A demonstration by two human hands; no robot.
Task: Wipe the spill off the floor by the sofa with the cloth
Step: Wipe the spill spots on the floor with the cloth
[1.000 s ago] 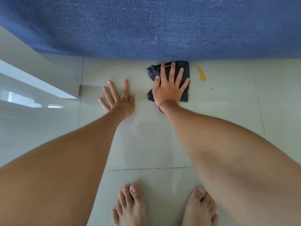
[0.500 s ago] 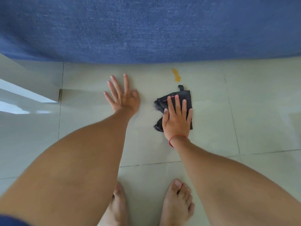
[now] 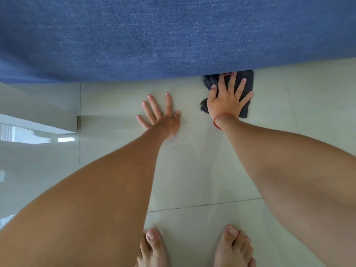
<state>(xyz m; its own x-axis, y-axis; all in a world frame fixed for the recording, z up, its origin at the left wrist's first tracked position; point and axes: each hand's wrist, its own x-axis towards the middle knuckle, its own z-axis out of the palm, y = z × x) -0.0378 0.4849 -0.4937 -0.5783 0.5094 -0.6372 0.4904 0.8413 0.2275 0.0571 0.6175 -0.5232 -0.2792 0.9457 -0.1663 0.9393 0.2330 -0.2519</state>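
Note:
A dark grey cloth lies crumpled on the pale tiled floor, right against the bottom edge of the blue sofa. My right hand, with a red band at the wrist, presses flat on the cloth, fingers spread toward the sofa. My left hand rests flat on the bare tile to the left of the cloth, fingers spread, holding nothing. No yellow spill shows on the floor; the spot where it lay is under the cloth and hand.
The sofa fills the whole top of the view. A white glossy furniture edge juts in from the left. My two bare feet stand at the bottom centre. Open tile stretches to the right of the cloth.
My right hand has pushed the cloth forward up to the sofa edge, over where the yellow spill was. The spill is no longer visible. My left hand stays planted on the floor.

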